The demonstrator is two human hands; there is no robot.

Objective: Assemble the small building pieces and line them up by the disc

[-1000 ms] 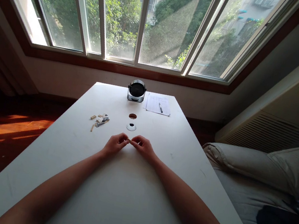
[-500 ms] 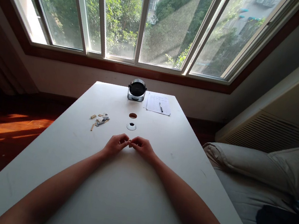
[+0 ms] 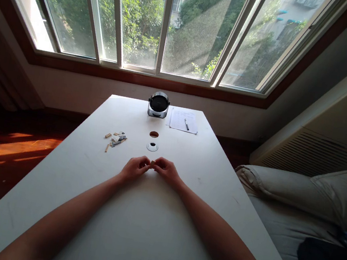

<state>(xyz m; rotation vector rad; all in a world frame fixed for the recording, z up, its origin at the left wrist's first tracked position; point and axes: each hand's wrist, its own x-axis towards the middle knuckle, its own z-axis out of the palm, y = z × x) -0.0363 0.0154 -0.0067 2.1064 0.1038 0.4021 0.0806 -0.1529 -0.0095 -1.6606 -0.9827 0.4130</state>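
Note:
Over the middle of the white table (image 3: 151,224), my left hand (image 3: 135,167) and my right hand (image 3: 165,171) meet fingertip to fingertip. Between them is a small tan block-like piece (image 3: 152,163), pinched by both; it is too small to make out further. To the left and farther off lies a loose pile of small tan, grey and dark pieces (image 3: 119,140), which look like building bricks. A tan piece (image 3: 107,135) rests at the pile's left edge. Neither hand touches the pile.
Just beyond my hands lie a round ring-shaped cover (image 3: 152,149) and a round hole (image 3: 154,134) in the tabletop. A black and silver round device (image 3: 158,104) stands at the far edge. Beside it are a paper sheet (image 3: 177,124) and a pen (image 3: 186,124).
The tan piece has turned or risen slightly between my fingertips, so more of it shows above them. My hands have hardly moved, and the pile is unchanged.

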